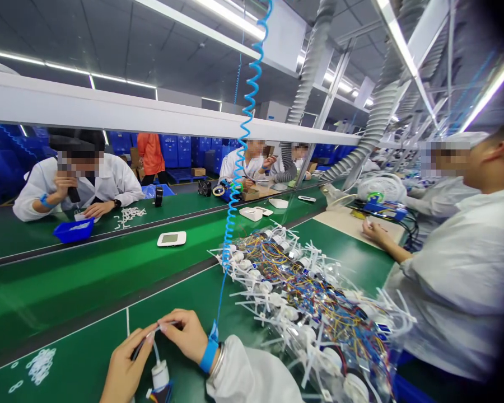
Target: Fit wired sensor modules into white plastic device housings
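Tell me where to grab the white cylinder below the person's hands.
Grip the white cylinder around its smooth body, coming from the side: it stands roughly upright, a thin white tube rises from its top to the left hand and right hand, and coloured wires crowd its lower end.
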Motion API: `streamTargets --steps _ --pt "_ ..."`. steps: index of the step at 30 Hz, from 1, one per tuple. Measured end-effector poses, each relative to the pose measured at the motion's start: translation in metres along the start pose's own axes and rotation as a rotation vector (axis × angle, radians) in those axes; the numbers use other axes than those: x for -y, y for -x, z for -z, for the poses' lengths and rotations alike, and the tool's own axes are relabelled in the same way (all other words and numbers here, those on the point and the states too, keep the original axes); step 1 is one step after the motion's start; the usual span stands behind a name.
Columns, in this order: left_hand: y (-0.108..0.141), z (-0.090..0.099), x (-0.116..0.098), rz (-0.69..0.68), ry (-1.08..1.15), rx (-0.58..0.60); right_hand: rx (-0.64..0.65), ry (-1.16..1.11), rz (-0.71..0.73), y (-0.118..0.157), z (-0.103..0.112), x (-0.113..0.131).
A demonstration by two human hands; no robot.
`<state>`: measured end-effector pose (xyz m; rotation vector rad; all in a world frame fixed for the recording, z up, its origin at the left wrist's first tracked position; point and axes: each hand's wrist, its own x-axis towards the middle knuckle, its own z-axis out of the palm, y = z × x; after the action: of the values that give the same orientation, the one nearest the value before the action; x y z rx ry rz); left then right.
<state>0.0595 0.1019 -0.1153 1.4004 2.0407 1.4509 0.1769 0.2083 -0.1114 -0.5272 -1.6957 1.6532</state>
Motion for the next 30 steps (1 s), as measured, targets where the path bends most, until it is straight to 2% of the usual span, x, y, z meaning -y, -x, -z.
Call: streamTargets --steps 6,11,16,20,24,30 --pt "-0.001 -0.001 0.001 -0.002 -0.001 -0.022 -0.004 -0.098 -0.068 -0.001 -0.002 -0.007" --pt "0.000 0.002 0.001 0.023 -0.037 -0.052 -0.167 -0.132 -0.063 -0.004 -0.001 -0.005" --pt "0.000 0.004 0.022 0.068 -0.059 -0.032 -0.271 -0.074 -0.077 -0.006 -0.002 -0.002" --pt "-0.002 0.003 0.041 0.148 -0.074 0.038 -0.313 -0.057 -0.117 -0.008 -0.002 -0.002" --pt "-0.001 0.003 0.039 0.204 -0.103 0.050 -0.291 -0.061 -0.121 -0.008 -0.001 -0.001" --pt "-0.001 0.005 0.026 0.123 -0.073 0.008 -0.219 -0.147 -0.166 -0.008 -0.002 0.000"
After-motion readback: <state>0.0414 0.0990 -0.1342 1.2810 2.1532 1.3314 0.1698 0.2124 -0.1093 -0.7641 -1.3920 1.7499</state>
